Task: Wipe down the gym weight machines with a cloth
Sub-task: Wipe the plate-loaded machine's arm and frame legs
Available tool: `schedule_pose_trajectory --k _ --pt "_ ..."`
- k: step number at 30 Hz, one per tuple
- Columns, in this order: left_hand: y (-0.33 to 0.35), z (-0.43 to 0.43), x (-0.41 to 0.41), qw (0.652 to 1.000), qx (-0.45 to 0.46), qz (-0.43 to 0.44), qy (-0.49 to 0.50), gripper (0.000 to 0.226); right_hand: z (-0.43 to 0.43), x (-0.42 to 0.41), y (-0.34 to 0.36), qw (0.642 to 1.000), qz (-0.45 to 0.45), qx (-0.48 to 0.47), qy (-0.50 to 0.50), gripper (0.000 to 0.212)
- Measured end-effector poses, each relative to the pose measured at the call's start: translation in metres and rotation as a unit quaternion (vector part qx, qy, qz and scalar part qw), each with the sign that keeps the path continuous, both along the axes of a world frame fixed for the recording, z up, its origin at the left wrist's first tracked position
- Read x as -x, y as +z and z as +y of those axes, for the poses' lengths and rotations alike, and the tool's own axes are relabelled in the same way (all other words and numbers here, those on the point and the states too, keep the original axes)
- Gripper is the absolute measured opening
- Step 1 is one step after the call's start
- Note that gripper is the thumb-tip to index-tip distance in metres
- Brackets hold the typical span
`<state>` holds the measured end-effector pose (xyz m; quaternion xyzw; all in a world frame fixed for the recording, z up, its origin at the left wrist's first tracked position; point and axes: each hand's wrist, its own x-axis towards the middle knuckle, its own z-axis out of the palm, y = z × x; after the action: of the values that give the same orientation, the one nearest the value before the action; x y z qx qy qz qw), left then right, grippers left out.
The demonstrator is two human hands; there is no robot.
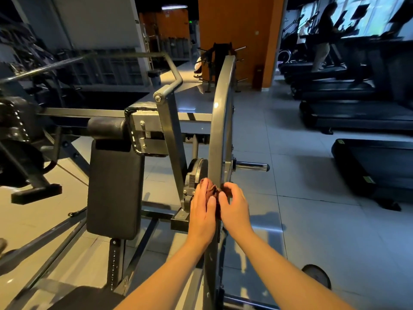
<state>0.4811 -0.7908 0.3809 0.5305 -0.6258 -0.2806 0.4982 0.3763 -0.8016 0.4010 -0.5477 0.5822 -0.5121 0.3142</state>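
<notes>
Starting closest, at 6 o'clock: got two bare forearms reaching up the middle, plus a strip of black seat pad (85, 298) down at 7.

Just below centre, got both hands on a brownish-red cloth (211, 187) bunched round the curved grey arm (220, 130) of the weight machine. Left hand (201, 211) on the 9 o'clock side of that arm, fingers mostly straight and pressed flat on the cloth, thumb lying on it too. Right hand (234, 206) on the 3 o'clock side, fingers curled over and pinching the cloth. So, cloth sandwiched between the two, wrapped low on the arm, right by the pivot.

Next out, at 9 from the hands: tall black back pad (115, 186), standing upright against the grey frame. At 2 from the hands: chrome plate peg (252, 167) sticking out sideways toward 3. Grey floor tiles (301, 209) all over the right side.

Further back at 3: row of black treadmills (357, 108), with a person (324, 36) walking on one up at 1 o'clock. At 12: big orange pillar (241, 30) with a dark plate rack (220, 61) in front of it, just past the top of the curved arm. Pretty dim and blurry back there, can't make out much else.
</notes>
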Motion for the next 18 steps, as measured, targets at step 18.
schedule_pose_trajectory --k 18 --pt "-0.029 0.027 -0.034 0.998 -0.022 -0.036 -0.052 0.044 0.041 -0.013 -0.018 0.997 -0.021 -0.067 -0.031 0.031"
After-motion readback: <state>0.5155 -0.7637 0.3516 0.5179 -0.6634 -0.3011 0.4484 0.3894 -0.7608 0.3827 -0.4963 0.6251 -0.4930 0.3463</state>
